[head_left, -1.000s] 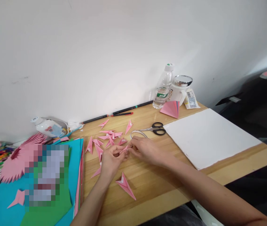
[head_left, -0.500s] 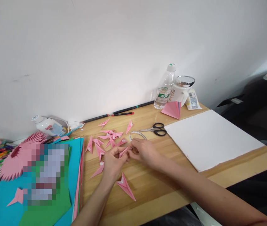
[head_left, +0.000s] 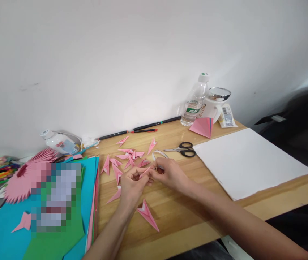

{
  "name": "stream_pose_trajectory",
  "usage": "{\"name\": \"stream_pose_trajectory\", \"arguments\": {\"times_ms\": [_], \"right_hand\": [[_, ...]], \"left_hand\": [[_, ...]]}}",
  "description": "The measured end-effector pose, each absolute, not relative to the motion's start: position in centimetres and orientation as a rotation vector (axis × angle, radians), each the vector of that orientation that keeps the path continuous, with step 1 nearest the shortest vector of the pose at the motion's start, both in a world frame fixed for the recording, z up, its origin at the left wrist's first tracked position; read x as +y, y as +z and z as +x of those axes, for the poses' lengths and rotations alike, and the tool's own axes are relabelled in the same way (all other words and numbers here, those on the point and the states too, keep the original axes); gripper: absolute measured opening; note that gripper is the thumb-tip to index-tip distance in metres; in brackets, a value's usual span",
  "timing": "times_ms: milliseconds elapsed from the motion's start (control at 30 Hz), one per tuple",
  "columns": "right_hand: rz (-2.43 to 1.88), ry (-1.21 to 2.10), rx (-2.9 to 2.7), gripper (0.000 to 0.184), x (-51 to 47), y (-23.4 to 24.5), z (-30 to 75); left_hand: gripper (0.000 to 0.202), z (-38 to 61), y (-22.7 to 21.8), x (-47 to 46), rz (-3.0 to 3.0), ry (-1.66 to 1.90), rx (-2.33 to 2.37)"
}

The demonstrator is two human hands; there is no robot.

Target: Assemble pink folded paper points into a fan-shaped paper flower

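Note:
A small folded pink paper piece (head_left: 145, 172) is held up between my two hands, over the middle of the wooden table. My left hand (head_left: 132, 184) is closed and pinches it between thumb and fingers. At the paper's right end, my right hand (head_left: 170, 175) is closed too, its thumb and fingertips pressed together there. Those fingertips partly hide that end. Just behind my right hand lies a narrow white ring of tape (head_left: 159, 153). Several more folded pink pieces (head_left: 117, 174) are scattered beyond and left of my left hand. One pink piece (head_left: 148, 215) lies nearer to me.
Black-handled scissors (head_left: 185, 148) lie beside a white board (head_left: 251, 166). A water bottle (head_left: 194, 103), a mug (head_left: 210, 106) and a pink paper stack (head_left: 202, 127) stand by the wall. Blue and green paper (head_left: 89, 187) and a pink spiky paper ring (head_left: 15, 184) are at left.
The whole view has shifted slightly, so things sit a little farther right. Both hands stay at the pink paper piece, with only a small change in the right fingers.

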State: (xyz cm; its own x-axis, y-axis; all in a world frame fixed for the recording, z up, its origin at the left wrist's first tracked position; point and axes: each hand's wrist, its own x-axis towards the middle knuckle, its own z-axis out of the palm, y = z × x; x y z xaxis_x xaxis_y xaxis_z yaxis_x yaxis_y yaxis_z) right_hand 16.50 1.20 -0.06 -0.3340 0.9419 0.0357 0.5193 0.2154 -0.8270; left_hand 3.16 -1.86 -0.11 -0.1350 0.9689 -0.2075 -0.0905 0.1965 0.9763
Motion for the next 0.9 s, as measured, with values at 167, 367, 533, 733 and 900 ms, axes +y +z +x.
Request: {"name": "stream_pose_trajectory", "arguments": {"times_ms": [167, 367, 533, 733, 900], "right_hand": [[-1.272, 1.003, -1.959, 0.015, 1.8, -0.3, 17.3], [-1.246, 0.921, -1.971, 0.014, 2.0, -0.5, 17.6], [-1.171, 0.947, -1.887, 0.016, 1.9, -0.4, 17.5], [-1.102, 0.983, -1.825, 0.019, 1.6, -0.3, 17.3], [-1.067, 0.995, -1.822, 0.019, 2.0, -0.6, 17.6]], "left_hand": [[0.016, 3.0, 0.0, -1.7, 0.929, 1.186, 1.299], [0.018, 2.9, 0.1, -1.8, 0.910, 1.201, 1.275], [0.017, 2.9, 0.3, -1.6, 0.875, 1.210, 1.232], [0.017, 3.0, 0.3, -1.7, 0.940, 1.223, 1.268], [0.017, 3.1, 0.7, -1.9, 0.977, 1.254, 1.312]]}}
